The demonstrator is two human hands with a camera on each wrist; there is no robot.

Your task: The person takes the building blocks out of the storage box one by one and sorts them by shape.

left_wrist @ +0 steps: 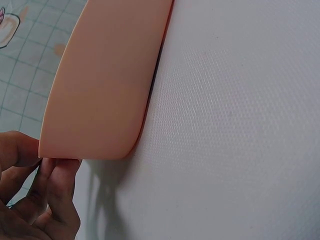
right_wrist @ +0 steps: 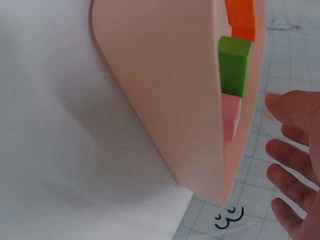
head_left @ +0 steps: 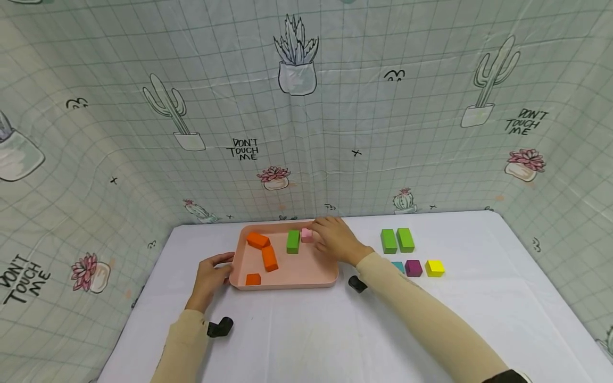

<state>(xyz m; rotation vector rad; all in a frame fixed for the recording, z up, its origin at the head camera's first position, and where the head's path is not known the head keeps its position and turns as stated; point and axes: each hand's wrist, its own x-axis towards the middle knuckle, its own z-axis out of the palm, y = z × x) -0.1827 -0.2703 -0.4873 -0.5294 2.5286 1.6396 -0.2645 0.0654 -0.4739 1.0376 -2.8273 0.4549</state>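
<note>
A shallow pink tray [head_left: 287, 286] lies on the white table. My left hand [head_left: 212, 276] holds its left edge; in the left wrist view, the fingers [left_wrist: 62, 185] meet the tray's end wall [left_wrist: 100, 100]. Above the tray's right part is my right hand [head_left: 337, 239], right beside a small pink block [head_left: 307, 235]. In the right wrist view its fingers [right_wrist: 290, 155] are spread and hold nothing. A green block [head_left: 293, 241] stands left of the pink one. Several orange blocks [head_left: 270, 258] occupy the tray's left half.
Right of the tray, two green blocks [head_left: 389, 241] stand side by side. Nearer lie a purple block [head_left: 414, 268], a yellow block [head_left: 435, 268] and a blue block [head_left: 398, 266], partly covered by the right sleeve. A patterned cloth [head_left: 335, 175] hangs behind the table.
</note>
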